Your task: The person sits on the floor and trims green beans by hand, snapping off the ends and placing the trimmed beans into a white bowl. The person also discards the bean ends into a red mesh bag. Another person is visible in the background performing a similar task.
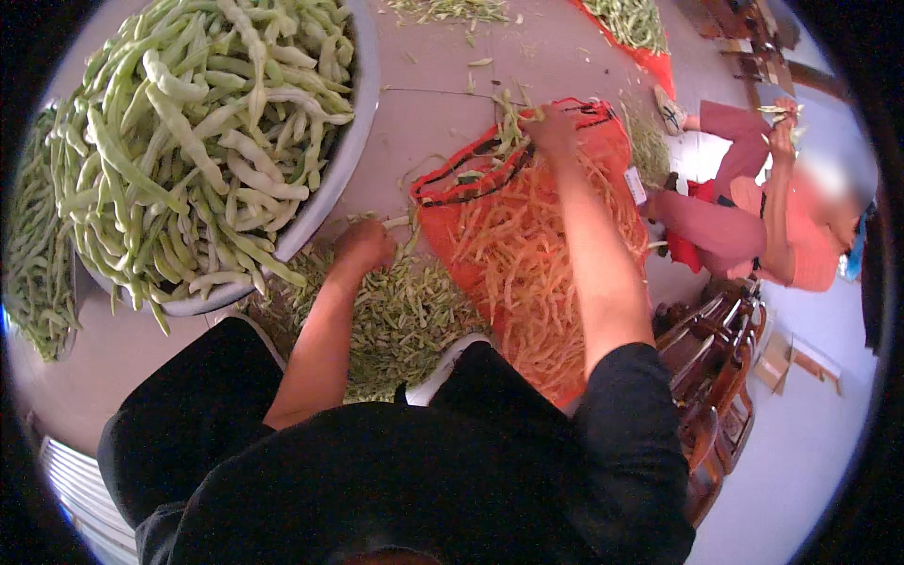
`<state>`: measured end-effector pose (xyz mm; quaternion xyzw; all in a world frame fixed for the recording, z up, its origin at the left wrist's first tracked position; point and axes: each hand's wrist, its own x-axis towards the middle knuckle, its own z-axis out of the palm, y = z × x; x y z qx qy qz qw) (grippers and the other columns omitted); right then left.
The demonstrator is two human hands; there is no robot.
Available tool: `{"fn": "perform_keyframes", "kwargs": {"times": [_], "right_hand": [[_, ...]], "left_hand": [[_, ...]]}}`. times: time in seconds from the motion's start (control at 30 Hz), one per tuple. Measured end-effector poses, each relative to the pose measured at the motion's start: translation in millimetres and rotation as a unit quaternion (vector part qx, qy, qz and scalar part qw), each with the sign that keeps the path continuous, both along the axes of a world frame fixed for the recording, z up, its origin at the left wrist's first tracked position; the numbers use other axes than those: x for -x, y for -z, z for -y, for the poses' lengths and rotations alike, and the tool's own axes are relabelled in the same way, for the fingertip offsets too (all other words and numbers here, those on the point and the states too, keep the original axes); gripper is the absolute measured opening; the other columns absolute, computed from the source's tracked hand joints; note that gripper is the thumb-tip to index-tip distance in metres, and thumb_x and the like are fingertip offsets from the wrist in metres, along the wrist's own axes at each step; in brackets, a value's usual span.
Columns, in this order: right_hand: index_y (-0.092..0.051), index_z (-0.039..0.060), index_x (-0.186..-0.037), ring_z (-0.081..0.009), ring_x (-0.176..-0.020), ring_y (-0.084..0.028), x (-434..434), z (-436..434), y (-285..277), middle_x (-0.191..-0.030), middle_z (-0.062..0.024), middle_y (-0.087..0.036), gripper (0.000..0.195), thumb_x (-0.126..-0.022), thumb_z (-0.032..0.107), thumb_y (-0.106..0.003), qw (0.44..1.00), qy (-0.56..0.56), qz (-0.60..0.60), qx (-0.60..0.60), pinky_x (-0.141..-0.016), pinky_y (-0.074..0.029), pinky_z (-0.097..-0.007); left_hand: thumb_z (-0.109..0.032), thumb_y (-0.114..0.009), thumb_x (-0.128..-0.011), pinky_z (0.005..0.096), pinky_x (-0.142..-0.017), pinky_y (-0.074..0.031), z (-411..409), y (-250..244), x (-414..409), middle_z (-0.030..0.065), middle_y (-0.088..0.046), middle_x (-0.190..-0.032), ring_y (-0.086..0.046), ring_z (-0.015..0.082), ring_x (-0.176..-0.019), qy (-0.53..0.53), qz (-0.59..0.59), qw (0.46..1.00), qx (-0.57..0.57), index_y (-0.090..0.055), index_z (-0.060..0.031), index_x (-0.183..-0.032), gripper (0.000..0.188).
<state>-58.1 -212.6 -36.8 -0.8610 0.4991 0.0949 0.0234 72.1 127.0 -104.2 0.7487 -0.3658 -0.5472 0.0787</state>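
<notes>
My left hand is closed around a pale green bean pod, above a heap of bean trimmings on the floor between my feet. At the mouth of a red mesh bag, my right hand has green bean pieces at its fingertips; blur hides whether it grips them. The bag lies on its side, filled with beans, its black-striped rim partly open. To the upper left, a large grey basin is heaped with whole green bean pods.
A co-worker sits at the right, holding bean pieces. Carved wooden furniture stands beside the bag. More beans lie at the far left. Another red bag and scattered trimmings are at the top.
</notes>
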Motion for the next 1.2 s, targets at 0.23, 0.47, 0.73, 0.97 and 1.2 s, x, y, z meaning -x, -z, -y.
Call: {"fn": "perform_keyframes", "kwargs": {"times": [0.23, 0.47, 0.73, 0.97, 1.2], "right_hand": [[-0.064, 0.0025, -0.1, -0.0251, -0.074, -0.064, -4.2, 14.4, 4.1, -0.095, -0.0139, -0.066, 0.034, -0.076, 0.026, -0.068, 0.992, 0.017, 0.093, -0.079, -0.062, -0.05, -0.0376], [-0.053, 0.0095, -0.088, -0.0025, -0.041, -0.032, 12.6, -75.8, -138.3, -0.072, 0.0019, -0.056, 0.01, -0.086, 0.016, -0.061, 0.641, 0.283, 0.454, -0.551, -0.036, -0.023, -0.019], [-0.056, 0.0091, -0.086, -0.0022, -0.046, -0.035, 51.2, -160.7, -165.0, -0.064, 0.0077, -0.044, 0.015, -0.082, 0.02, -0.065, 0.765, 0.148, 0.372, -0.505, -0.04, -0.027, -0.0201], [-0.057, 0.0027, -0.083, -0.0107, -0.061, -0.046, 87.7, -159.9, -157.3, -0.066, -0.0006, -0.051, 0.021, -0.079, 0.021, -0.065, 0.901, -0.034, 0.213, -0.377, -0.053, -0.037, -0.0294], [-0.056, 0.0011, -0.081, -0.0296, -0.064, -0.057, 77.5, -177.9, -166.5, -0.068, -0.0138, -0.055, 0.018, -0.08, 0.018, -0.063, 0.94, -0.131, 0.201, -0.242, -0.057, -0.043, -0.0378]], "left_hand": [[-0.029, -0.057, -0.082, 0.0459, -0.072, -0.048, 18.2, -47.2, -7.9, 0.0186, -0.064, -0.084, -0.062, 0.0364, -0.079, -0.066, 0.073, 0.988, 0.12, -0.064, -0.0065, -0.098, 0.028], [-0.02, -0.056, -0.087, 0.0371, -0.075, -0.049, 75.8, -98.8, 27.8, 0.0169, -0.063, -0.095, -0.063, 0.0274, -0.089, -0.215, -0.163, 0.87, 0.412, -0.054, -0.0037, -0.113, 0.031], [-0.022, -0.051, -0.093, 0.0283, -0.073, -0.049, 92.9, -117.6, 57.8, 0.0108, -0.06, -0.098, -0.059, 0.0158, -0.084, -0.363, -0.264, 0.753, 0.481, -0.046, -0.0003, -0.123, 0.038], [-0.017, -0.056, -0.091, 0.0253, -0.066, -0.051, 76.1, -150.4, 43.2, 0.0068, -0.062, -0.086, -0.059, 0.0109, -0.07, -0.338, -0.422, 0.732, 0.414, -0.059, 0.0022, -0.101, 0.022], [-0.01, -0.06, -0.087, 0.0262, -0.059, -0.053, 71.4, -151.7, 54.4, 0.0075, -0.063, -0.073, -0.062, 0.0126, -0.065, -0.229, -0.341, 0.842, 0.349, -0.059, 0.0038, -0.086, 0.014]]}}
